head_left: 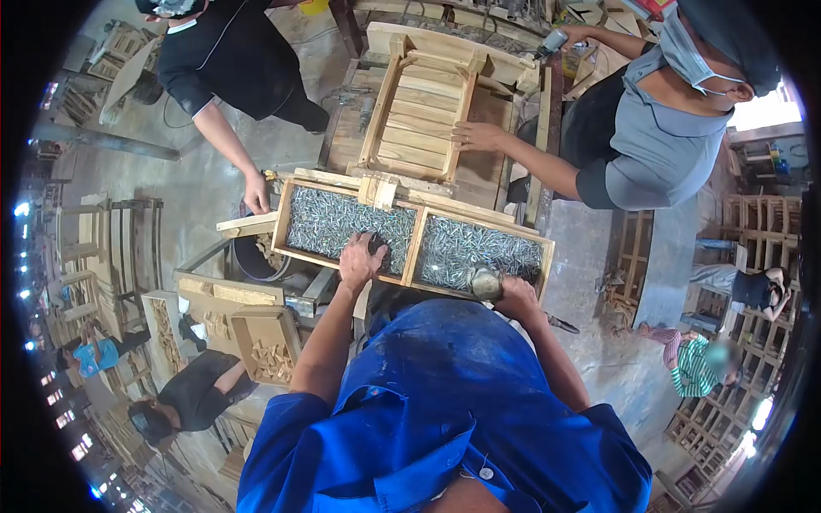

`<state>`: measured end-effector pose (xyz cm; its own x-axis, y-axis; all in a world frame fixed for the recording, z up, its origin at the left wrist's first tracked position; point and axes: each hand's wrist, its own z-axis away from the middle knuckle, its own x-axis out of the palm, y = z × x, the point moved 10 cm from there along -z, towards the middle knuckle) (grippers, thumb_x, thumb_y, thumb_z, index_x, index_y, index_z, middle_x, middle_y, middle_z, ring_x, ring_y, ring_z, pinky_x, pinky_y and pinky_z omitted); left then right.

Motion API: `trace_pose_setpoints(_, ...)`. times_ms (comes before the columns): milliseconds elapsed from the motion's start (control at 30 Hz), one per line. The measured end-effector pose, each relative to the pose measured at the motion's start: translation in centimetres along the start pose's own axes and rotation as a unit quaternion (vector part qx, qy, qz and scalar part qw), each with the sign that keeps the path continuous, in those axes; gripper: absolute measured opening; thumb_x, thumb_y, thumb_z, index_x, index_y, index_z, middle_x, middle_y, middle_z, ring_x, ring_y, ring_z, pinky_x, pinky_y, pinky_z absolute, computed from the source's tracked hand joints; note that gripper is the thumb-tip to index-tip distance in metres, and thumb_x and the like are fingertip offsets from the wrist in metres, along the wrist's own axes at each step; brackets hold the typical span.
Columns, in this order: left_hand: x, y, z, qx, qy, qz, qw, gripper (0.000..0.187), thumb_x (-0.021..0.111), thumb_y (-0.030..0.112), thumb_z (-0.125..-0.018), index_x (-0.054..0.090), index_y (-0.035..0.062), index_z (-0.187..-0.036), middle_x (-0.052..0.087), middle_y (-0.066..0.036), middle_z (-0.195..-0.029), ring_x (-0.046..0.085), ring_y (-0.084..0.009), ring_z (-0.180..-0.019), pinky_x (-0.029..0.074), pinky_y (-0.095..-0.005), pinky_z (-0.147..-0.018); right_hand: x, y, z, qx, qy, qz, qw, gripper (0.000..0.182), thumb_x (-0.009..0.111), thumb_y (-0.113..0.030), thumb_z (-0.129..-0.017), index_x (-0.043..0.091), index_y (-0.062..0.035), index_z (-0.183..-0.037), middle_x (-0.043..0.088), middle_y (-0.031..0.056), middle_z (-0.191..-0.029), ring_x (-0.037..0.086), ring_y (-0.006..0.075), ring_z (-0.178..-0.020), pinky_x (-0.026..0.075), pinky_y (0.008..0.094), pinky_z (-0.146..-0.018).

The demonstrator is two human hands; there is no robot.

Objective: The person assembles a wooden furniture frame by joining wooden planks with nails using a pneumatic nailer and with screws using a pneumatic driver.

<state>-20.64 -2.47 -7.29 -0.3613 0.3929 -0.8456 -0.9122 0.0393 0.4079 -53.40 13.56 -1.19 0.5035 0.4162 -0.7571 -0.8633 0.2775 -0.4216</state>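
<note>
A long wooden box (pixel 418 248) with two compartments lies in front of me, filled with loose metal screws (pixel 321 224). Over the left compartment is my left hand (pixel 359 260), its fingers bent down among the screws and something dark at the fingertips. Whether it pinches any screws I cannot make out. My right hand (pixel 518 299) is closed around a power screwdriver (pixel 485 283) at the front edge of the right compartment. The tool's rounded grey metal end shows left of the hand, and a dark end sticks out to the right.
Beyond the box, a slatted wooden frame (pixel 421 115) lies on the workbench (pixel 345 145). A co-worker at the right rests a hand (pixel 479 137) on it and holds a power tool (pixel 554 41). Another person's hand (pixel 256 195) is near a bucket (pixel 262 261) at the left.
</note>
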Motion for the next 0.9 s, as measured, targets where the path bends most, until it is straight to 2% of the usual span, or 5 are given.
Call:
trace_pose_setpoints(233, 1.3, -1.2, 0.0, 0.022, 0.006, 0.013, 1.0, 0.048, 0.065, 0.042, -0.087, 0.061, 0.0073, -0.119, 0.061, -0.023, -0.122, 0.06, -0.0394, -0.113, 0.05, -0.0472, -0.096, -3.4, -1.9, 2.6, -0.173, 0.08, -0.136, 0.972, 0.034, 0.074, -0.017, -0.078, 0.07, -0.0116, -0.112, 0.07, 0.0158, -0.109, 0.066, 0.0374, -0.1, 0.053, 0.0455, -0.084)
trace_pose_setpoints(333, 0.6, -0.7, 0.4, 0.014, 0.003, 0.001, 1.0, 0.049, 0.066, 0.04, -0.087, 0.059, 0.0068, -0.122, 0.059, -0.02, -0.117, 0.061, -0.038, -0.11, 0.051, -0.0473, -0.092, 0.8, 3.7, 0.7, -0.151, 0.128, 0.076, 0.977, 0.052, 0.074, -0.023, -0.078, 0.058, -0.0025, -0.124, 0.064, 0.0232, -0.107, 0.065, 0.0437, -0.093, 0.053, 0.0512, -0.073)
trace_pose_setpoints(667, -1.2, -0.2, 1.6, 0.013, 0.04, 0.005, 0.999, 0.045, 0.066, 0.039, -0.085, 0.062, 0.0066, -0.116, 0.061, -0.021, -0.111, 0.062, -0.0391, -0.108, 0.052, -0.0473, -0.092, 6.4, 2.6, -3.7, -0.112, 0.109, 0.083, 0.984, 0.075, 0.078, -0.036, -0.074, 0.048, -0.005, -0.135, 0.059, 0.0195, -0.121, 0.064, 0.0409, -0.104, 0.056, 0.0475, -0.08)
trace_pose_setpoints(733, 0.1, -1.0, 1.2, 0.045, 0.08, 0.032, 0.995, 0.039, 0.061, 0.036, -0.083, 0.064, 0.0058, -0.109, 0.064, -0.019, -0.109, 0.063, -0.0379, -0.104, 0.053, -0.0472, -0.09, 7.4, 4.2, -4.4, -0.03, -0.039, 0.074, 0.996, 0.075, 0.079, -0.038, -0.073, 0.05, -0.0053, -0.134, 0.059, 0.0199, -0.121, 0.061, 0.0401, -0.111, 0.053, 0.0496, -0.088)
trace_pose_setpoints(900, 0.1, -0.7, 0.7, -0.012, 0.035, -0.003, 0.999, 0.046, 0.065, 0.038, -0.084, 0.063, 0.0088, -0.12, 0.064, -0.018, -0.113, 0.063, -0.038, -0.107, 0.051, -0.0465, -0.093, 5.2, 4.2, -3.3, 0.01, -0.035, 0.071, 0.997, 0.058, 0.077, -0.031, -0.074, 0.054, -0.0069, -0.122, 0.059, 0.0209, -0.12, 0.06, 0.0408, -0.11, 0.052, 0.0498, -0.09)
